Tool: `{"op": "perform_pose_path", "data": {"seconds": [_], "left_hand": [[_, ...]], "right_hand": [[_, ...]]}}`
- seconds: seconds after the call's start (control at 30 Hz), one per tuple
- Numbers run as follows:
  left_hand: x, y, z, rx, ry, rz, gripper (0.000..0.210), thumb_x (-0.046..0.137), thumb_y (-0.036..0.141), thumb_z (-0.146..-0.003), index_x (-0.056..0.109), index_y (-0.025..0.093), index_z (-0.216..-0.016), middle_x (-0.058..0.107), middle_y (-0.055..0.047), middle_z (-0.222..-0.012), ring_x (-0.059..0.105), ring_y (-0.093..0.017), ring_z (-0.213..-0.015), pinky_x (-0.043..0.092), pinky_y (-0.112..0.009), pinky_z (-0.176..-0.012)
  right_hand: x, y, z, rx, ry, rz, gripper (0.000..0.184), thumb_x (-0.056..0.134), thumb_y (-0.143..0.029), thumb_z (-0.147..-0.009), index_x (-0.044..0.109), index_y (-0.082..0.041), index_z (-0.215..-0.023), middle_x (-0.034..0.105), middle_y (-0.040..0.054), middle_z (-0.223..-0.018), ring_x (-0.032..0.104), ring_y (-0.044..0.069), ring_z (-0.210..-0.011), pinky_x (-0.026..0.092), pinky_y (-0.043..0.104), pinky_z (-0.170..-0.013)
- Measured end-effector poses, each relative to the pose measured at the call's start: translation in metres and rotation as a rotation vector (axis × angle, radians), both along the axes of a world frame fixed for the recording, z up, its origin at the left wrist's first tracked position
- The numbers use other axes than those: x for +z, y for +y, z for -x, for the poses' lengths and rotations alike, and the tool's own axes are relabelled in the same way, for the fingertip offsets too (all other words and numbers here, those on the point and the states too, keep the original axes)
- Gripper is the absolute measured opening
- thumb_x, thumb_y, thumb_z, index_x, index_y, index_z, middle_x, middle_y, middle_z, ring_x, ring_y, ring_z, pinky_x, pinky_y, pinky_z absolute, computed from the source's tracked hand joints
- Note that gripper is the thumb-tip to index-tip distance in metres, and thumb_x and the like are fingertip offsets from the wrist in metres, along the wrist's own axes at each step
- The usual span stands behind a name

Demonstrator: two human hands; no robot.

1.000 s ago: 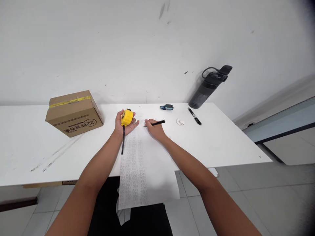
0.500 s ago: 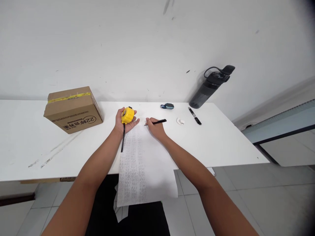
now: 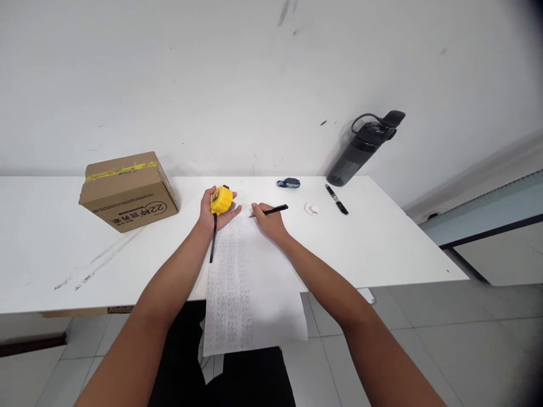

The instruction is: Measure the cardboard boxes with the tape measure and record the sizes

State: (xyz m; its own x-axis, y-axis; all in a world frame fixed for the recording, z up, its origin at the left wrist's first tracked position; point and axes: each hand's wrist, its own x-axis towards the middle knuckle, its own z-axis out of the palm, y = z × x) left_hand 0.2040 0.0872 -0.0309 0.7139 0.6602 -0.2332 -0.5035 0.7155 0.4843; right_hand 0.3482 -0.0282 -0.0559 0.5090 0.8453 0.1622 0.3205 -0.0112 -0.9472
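Observation:
My left hand holds a yellow tape measure, its fingers curled under the case and a black strap hanging down toward me. In my right hand is a black pen, gripped between thumb and fingers, with its tip at the top edge of a sheet of paper. Dense rows of small marks fill the sheet's left part, while its right part is blank. The paper's lower end hangs over the table's front edge.
On the white table, a cardboard box stands at the left. Farther right are a dark keyring-like item, a small white curved item, a black-and-silver pen and a dark water bottle near the wall.
The whole view has shifted slightly. Both hands keep their holds, and the pen tip stays at nearly the same place on the paper.

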Motion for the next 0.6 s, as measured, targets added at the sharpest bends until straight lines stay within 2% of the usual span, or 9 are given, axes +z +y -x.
{"op": "perform_pose_path", "data": {"seconds": [0.17,0.3,0.43,0.6], "left_hand": [[-0.0005,0.0011,-0.0004,-0.001,-0.003,0.007,0.028,0.057,0.043,-0.086,0.061,0.015,-0.082,0.073,-0.010,-0.078,0.057,-0.014,-0.050,0.058,-0.046,-0.079],[-0.0009,0.0020,-0.0011,-0.003,0.004,0.014,0.028,0.058,0.043,-0.085,0.061,0.016,-0.080,0.073,-0.010,-0.079,0.058,-0.014,-0.050,0.058,-0.046,-0.079],[-0.0017,0.0030,-0.0014,-0.011,0.003,0.016,0.029,0.058,0.043,-0.086,0.061,0.016,-0.078,0.073,-0.011,-0.078,0.057,-0.014,-0.049,0.058,-0.046,-0.079],[-0.0017,0.0037,-0.0014,-0.015,-0.001,0.012,0.029,0.057,0.043,-0.087,0.062,0.015,-0.078,0.073,-0.011,-0.078,0.058,-0.014,-0.049,0.057,-0.046,-0.078]], "right_hand": [[-0.0005,0.0005,0.0002,-0.054,-0.012,-0.017,0.037,0.051,-0.046,-0.088,0.054,-0.023,-0.059,0.054,-0.0016,-0.059,0.051,0.016,-0.063,0.038,0.031,-0.064],[-0.0013,0.0008,0.0004,-0.013,0.000,-0.006,0.038,0.052,-0.049,-0.087,0.057,-0.022,-0.061,0.055,-0.0016,-0.060,0.052,0.016,-0.063,0.039,0.031,-0.064],[-0.0012,0.0010,0.0010,-0.048,0.018,-0.020,0.038,0.052,-0.048,-0.086,0.055,-0.022,-0.058,0.057,-0.0010,-0.060,0.053,0.016,-0.063,0.040,0.031,-0.066],[-0.0010,0.0006,0.0010,-0.016,0.025,-0.019,0.039,0.053,-0.050,-0.086,0.058,-0.022,-0.059,0.056,-0.0010,-0.058,0.053,0.017,-0.063,0.041,0.031,-0.065]]}}
